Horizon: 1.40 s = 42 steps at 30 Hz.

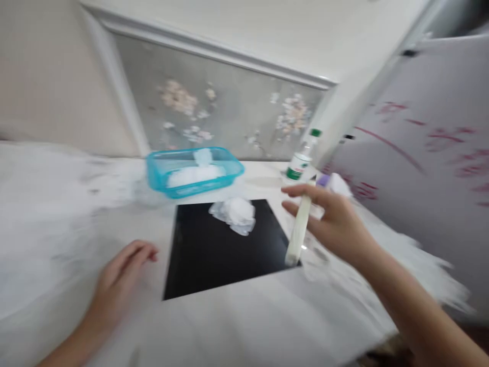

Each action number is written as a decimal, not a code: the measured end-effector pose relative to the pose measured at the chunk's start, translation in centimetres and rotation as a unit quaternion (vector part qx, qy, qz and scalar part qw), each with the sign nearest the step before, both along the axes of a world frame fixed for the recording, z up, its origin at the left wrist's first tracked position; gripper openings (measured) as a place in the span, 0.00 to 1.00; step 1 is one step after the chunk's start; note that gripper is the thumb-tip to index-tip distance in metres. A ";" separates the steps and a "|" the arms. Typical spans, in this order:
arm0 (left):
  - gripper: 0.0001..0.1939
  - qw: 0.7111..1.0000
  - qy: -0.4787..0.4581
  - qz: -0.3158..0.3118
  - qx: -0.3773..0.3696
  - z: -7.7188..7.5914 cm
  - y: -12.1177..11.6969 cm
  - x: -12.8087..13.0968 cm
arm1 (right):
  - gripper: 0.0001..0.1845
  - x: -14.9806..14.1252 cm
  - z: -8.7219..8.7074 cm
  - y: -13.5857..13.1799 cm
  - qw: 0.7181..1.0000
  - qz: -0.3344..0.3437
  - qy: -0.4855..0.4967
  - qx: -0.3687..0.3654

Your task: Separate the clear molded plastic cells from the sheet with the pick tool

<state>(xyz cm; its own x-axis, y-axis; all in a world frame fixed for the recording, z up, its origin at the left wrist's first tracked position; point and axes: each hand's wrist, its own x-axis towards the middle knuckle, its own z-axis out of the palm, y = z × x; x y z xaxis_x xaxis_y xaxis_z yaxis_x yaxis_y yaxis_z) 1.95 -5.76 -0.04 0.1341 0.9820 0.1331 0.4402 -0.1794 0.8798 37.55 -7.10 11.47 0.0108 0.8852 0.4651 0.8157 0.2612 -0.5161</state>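
My right hand [332,219] holds a long, pale greenish stick-like tool [298,232] with a dark narrow tip, blurred by motion. The tool slants over the right edge of a black square board [225,260], its thick end towards me. On the board's far part sits a white lump [240,210] on crumpled clear plastic [244,228]. My left hand [124,267] is closed, fingers curled together, left of the board and apart from it. Nothing shows in its fingers.
Behind the board stands a translucent blue box [175,193] with white material [196,176] inside. A clear bottle [300,163] with a green cap stands at the back right, near a purple item [323,180]. Crumpled clear plastic [53,214] covers the left side. A whiteboard [428,102] rises on the right.
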 end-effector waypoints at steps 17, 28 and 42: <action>0.21 0.765 0.574 0.285 0.058 2.8 -2.8 -9.2 | 0.20 -5.5 -14.4 9.0 0.947 0.261 -0.183 -0.033; 0.22 0.758 0.570 0.297 0.113 1.8 -1.8 -9.7 | 0.35 -5.4 -13.6 10.9 0.957 0.206 -0.192 -0.066; 0.17 0.771 0.551 0.306 0.087 2.3 -2.6 -8.7 | 0.16 -6.6 -13.7 8.5 0.940 0.303 -0.149 0.057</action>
<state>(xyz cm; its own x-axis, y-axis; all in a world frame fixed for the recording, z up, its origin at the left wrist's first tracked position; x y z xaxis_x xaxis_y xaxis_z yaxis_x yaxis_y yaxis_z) -6.72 -8.35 2.31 -0.2221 0.8864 0.4061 0.9525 0.2862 -0.1037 30.91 1.38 -2.25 -0.6245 0.6311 0.4601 0.6038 0.7638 -0.2282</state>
